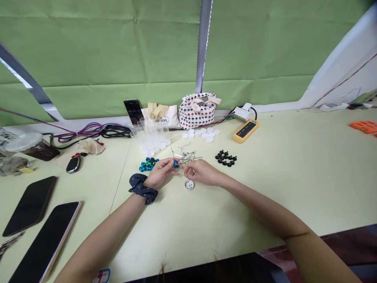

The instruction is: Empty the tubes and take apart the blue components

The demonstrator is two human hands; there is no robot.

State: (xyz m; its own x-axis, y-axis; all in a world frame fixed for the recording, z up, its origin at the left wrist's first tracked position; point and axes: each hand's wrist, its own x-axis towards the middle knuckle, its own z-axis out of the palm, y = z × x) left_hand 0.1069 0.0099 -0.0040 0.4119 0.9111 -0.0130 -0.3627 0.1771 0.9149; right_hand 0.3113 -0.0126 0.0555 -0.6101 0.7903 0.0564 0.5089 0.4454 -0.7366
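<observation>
My left hand [161, 173], with a dark dotted scrunchie [143, 188] at its wrist, pinches a shiny blue metallic piece [176, 164] between thumb and fingertips. Close by on the right, my right hand [203, 172] is closed in a pinch; whatever is in its fingertips is too small to make out. Just below the hands lies a small round white dish [189, 184] with tiny bits in it. Thin bent metal wires [187, 156] are heaped behind my fingers. Several blue and green metallic pieces [147, 164] sit left of my left hand.
Black small parts [226, 158] are grouped at the right. White caps [203, 133] and clear tubes [150, 135] lie behind. A patterned pouch [198, 112], a phone showing a timer [133, 110], cables [114, 131] and a yellow device [245, 131] line the back. Two phones [44, 243] lie left.
</observation>
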